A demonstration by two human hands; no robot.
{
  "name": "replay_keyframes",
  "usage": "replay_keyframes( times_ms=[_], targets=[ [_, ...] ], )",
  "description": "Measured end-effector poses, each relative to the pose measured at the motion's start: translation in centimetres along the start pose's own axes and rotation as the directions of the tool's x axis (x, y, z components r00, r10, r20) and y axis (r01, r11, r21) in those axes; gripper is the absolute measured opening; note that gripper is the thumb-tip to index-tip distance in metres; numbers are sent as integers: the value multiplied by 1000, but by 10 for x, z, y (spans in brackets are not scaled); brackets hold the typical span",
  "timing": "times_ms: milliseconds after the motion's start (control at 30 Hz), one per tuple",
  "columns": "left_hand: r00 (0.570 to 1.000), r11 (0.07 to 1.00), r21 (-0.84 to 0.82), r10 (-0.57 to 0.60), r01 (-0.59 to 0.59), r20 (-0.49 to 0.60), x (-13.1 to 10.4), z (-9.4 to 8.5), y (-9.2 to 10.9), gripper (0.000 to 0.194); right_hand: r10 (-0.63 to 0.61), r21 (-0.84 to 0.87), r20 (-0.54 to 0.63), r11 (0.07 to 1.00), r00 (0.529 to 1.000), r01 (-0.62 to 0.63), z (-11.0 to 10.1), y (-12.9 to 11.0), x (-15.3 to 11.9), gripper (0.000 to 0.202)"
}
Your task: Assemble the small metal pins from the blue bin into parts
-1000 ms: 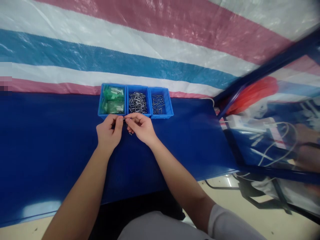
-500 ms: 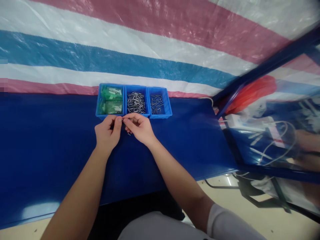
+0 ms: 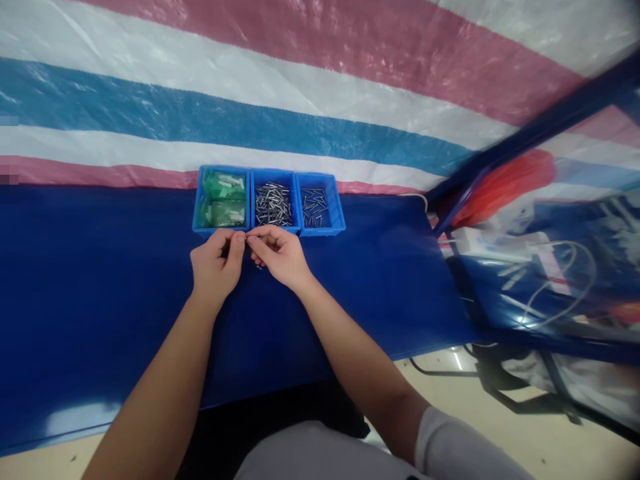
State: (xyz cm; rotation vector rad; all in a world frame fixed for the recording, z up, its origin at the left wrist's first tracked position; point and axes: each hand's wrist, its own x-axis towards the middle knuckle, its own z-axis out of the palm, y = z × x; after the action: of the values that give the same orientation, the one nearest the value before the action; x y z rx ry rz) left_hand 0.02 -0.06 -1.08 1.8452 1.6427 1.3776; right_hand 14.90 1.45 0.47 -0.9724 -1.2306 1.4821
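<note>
My left hand [image 3: 217, 261] and my right hand [image 3: 280, 255] meet at the fingertips just in front of the blue bins. Both are closed in a pinch around something too small to make out. A bit of metal, like a screw tip [image 3: 259, 267], pokes out below my right fingers. The left bin [image 3: 197, 210] has green bags with pale pieces, the middle bin [image 3: 297, 200] a heap of metal screws [image 3: 273, 203], and the right bin [image 3: 339, 210] fewer screws [image 3: 313, 203].
The bins stand on a blue table [image 3: 100, 287] against a striped sheet [image 3: 225, 113]. On the right are a blue metal frame [image 3: 460, 200], a red bag [image 3: 510, 183], white cables and a white box [image 3: 480, 241], with a dark chair below.
My hands hold nearly the same pose at the bins. At the far right, a person's blurred hand and arm have moved mostly out of view.
</note>
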Motion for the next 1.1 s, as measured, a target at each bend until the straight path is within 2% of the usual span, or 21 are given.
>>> replay_keyframes(
  times_ms=[433,767,1100],
  targets=[
    [999,1000,3,-10,10,42,3,-1,4,29,23,10,-21,1000,1000,-23,0,0,1,35],
    [987,998,-32,-42,47,154,5,0,5,29,36,7,-49,999,998,-36,-1,3,2,33],
    [976,998,-27,-49,56,213,6,0,5,29,81,53,-64,996,995,-78,0,3,3,35]
  ],
)
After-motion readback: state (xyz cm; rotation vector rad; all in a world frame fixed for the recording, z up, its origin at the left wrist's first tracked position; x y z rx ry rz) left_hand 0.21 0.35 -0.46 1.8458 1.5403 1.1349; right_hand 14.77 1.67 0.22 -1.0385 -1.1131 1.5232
